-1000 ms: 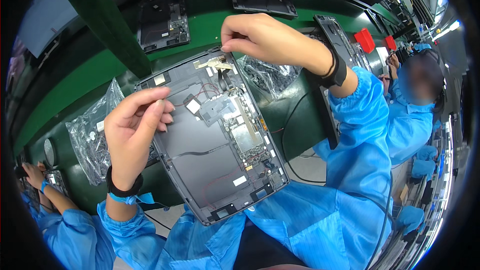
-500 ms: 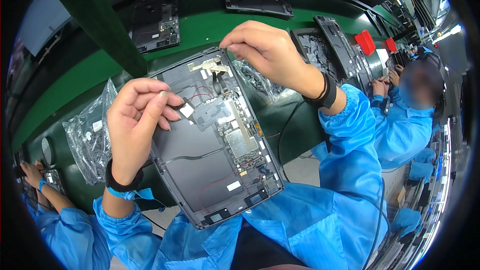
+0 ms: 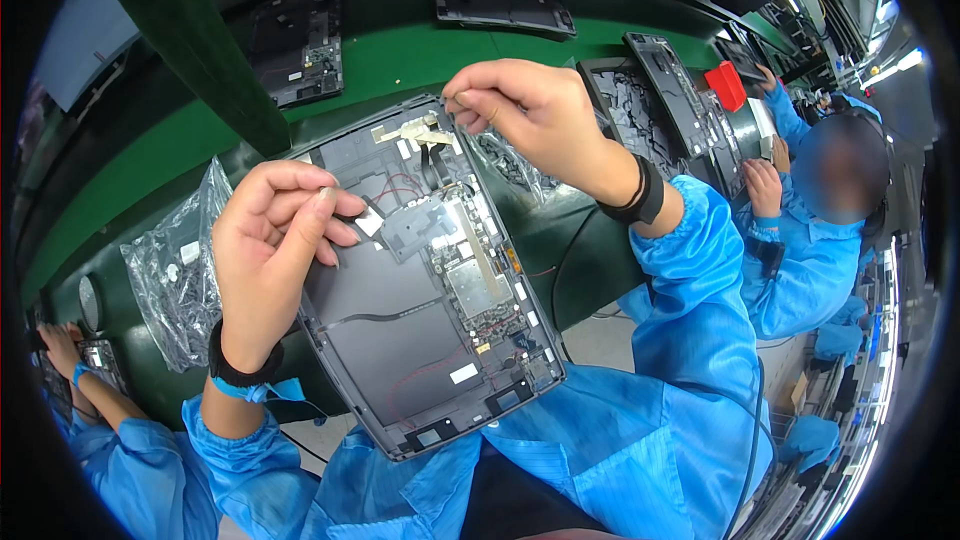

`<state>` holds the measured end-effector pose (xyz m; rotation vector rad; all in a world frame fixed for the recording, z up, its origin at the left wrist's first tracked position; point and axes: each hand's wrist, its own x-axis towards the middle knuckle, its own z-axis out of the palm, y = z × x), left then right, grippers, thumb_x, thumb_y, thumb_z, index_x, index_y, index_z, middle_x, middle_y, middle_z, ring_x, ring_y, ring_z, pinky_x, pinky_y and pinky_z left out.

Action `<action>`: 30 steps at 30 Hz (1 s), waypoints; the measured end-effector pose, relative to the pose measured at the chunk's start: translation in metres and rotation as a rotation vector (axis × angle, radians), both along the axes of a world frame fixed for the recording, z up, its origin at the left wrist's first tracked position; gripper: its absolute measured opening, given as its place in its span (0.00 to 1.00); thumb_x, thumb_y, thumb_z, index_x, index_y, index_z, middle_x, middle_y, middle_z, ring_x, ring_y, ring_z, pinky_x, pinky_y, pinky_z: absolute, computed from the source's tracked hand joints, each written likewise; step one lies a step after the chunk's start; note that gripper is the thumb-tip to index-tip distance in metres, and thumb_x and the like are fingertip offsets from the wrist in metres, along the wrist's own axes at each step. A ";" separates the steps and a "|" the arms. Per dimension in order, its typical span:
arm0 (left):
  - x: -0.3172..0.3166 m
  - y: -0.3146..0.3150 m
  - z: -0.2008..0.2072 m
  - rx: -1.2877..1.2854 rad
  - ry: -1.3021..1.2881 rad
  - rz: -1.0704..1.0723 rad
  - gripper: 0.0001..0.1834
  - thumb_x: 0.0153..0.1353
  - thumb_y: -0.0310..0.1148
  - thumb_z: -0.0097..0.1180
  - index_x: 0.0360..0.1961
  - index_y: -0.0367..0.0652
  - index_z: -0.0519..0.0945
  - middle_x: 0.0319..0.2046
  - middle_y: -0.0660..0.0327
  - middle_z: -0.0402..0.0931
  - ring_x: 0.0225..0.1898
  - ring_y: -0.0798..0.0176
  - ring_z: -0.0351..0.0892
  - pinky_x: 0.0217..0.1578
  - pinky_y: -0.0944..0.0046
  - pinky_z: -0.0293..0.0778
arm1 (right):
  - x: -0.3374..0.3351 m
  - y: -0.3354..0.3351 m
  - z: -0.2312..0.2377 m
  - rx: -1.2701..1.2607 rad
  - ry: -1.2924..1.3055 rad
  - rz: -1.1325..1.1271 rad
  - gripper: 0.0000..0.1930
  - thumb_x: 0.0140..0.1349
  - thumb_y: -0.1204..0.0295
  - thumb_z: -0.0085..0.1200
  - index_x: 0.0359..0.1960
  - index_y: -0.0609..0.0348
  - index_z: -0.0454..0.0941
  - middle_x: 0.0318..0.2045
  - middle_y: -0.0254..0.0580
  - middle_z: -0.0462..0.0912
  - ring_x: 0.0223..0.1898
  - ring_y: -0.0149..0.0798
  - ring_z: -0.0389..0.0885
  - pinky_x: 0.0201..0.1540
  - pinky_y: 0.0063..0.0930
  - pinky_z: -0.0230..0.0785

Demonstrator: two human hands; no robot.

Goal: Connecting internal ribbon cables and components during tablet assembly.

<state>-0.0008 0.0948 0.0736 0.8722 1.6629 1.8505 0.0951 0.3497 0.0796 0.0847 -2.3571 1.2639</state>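
Observation:
An opened tablet-like device [image 3: 390,340] lies tilted in front of me, its near end against my smock. Its dark grey casing shows a circuit board [image 3: 475,285], thin red wires, black flat cables and white labels. My left hand [image 3: 265,250] hovers over the casing's left side, thumb and forefinger pinched together, other fingers curled beside a small white-labelled piece [image 3: 370,223]. What the pinch holds, if anything, is hidden. At the far right corner of the casing, my right hand [image 3: 540,125] has thumb and forefinger pressed together; anything between them is too small to name.
Clear plastic bags [image 3: 175,270] lie left of the device and behind it on the green bench [image 3: 400,60]. More opened devices [image 3: 505,0] rest at the back. A green post [image 3: 190,35] rises at the left. A red bin [image 3: 726,86] and a co-worker [image 3: 810,260] are at the right.
My right hand has shifted slightly down at the casing corner, still pinched. My left hand is nearly still. The co-worker's hands at the right have moved apart, one reaching toward the back.

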 end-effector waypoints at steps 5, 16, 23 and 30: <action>0.001 0.000 0.000 -0.005 -0.005 0.008 0.07 0.68 0.25 0.51 0.45 0.36 0.73 0.36 0.53 0.83 0.31 0.71 0.81 0.29 0.76 0.73 | -0.014 0.004 -0.008 0.588 0.422 0.012 0.08 0.52 0.81 0.63 0.35 0.61 0.82 0.32 0.39 0.81 0.34 0.40 0.80 0.35 0.29 0.74; 0.001 -0.001 -0.001 -0.020 0.005 0.024 0.06 0.68 0.25 0.51 0.45 0.36 0.74 0.36 0.54 0.83 0.31 0.71 0.80 0.29 0.76 0.72 | -0.012 0.001 -0.009 0.698 0.367 -0.002 0.09 0.48 0.79 0.66 0.33 0.59 0.82 0.31 0.36 0.79 0.35 0.41 0.77 0.37 0.33 0.71; 0.000 -0.001 -0.001 -0.014 0.000 -0.001 0.07 0.68 0.25 0.51 0.45 0.36 0.74 0.36 0.54 0.83 0.31 0.72 0.80 0.30 0.76 0.72 | -0.013 0.000 -0.012 0.605 0.283 -0.009 0.08 0.49 0.79 0.65 0.33 0.57 0.83 0.34 0.36 0.79 0.39 0.43 0.76 0.41 0.34 0.70; 0.001 -0.002 -0.001 -0.023 -0.007 -0.013 0.07 0.68 0.25 0.51 0.45 0.36 0.74 0.37 0.56 0.83 0.32 0.73 0.79 0.30 0.76 0.72 | -0.010 -0.001 0.008 0.521 0.016 -0.056 0.04 0.53 0.74 0.59 0.29 0.56 0.85 0.36 0.35 0.82 0.45 0.43 0.76 0.47 0.37 0.70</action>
